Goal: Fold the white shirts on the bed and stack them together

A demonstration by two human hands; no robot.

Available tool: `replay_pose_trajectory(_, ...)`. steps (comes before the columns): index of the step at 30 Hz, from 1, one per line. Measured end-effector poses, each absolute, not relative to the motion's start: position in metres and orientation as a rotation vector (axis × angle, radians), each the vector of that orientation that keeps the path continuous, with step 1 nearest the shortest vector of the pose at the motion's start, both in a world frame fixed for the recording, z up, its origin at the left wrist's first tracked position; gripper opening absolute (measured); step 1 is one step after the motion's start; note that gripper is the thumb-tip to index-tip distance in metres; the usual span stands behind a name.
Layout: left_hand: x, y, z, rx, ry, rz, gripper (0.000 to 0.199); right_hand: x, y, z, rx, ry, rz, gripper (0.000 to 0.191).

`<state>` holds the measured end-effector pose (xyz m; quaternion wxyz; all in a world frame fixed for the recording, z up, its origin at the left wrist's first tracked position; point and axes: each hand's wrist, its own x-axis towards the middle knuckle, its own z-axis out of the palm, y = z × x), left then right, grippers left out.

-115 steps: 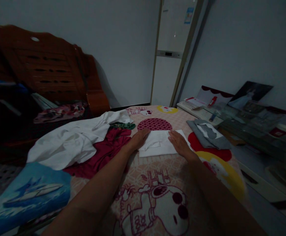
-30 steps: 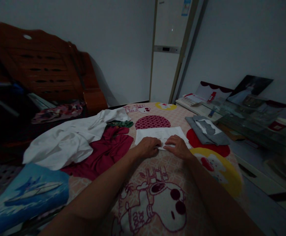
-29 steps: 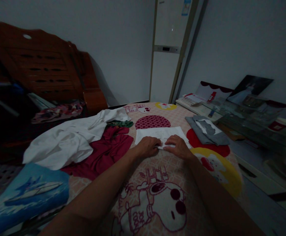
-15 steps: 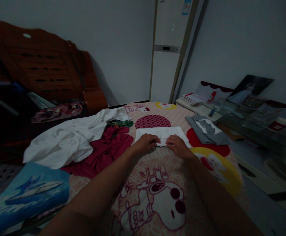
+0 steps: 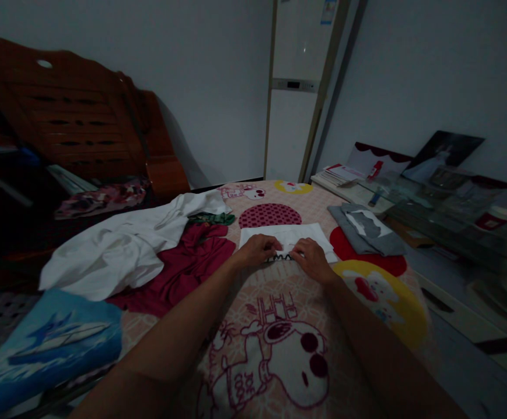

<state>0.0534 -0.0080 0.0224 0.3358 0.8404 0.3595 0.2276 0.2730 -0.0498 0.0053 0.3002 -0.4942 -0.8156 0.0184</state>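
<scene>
A white cloth [image 5: 314, 232] lies flat as a folded rectangle on the patterned tablecloth, with dark wavy print along its near edge. My left hand [image 5: 259, 250] is at the near edge, left of its middle, fingers bent and pinching the fabric. Just right of it, my right hand [image 5: 311, 257] grips the same edge between thumb and fingers. A small gap separates the two hands, and part of the print shows there.
Crumpled white [image 5: 118, 247] and maroon [image 5: 192, 262] garments lie on the left, with a green one behind. A folded grey garment [image 5: 369, 230] is at the right. Beyond stand a wooden bench [image 5: 74, 116], a glass shelf and a tall white unit [image 5: 292, 128].
The near edge of the white cloth has turned so that more dark print shows between my hands. My right hand has shifted slightly left.
</scene>
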Motion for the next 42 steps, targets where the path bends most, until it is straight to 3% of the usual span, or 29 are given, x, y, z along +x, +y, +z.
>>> replay_pose_trajectory(24,0.054,-0.005,0.02,2.146,0.925,0.561,0.026,0.274,-0.048,0.005,-1.299,-2.143,0.095,0.025)
replay_pose_trajectory(42,0.067,-0.022,0.036,2.441,1.169,0.455,0.025,0.274,-0.048,0.003,-1.296,-2.132,0.093,0.024)
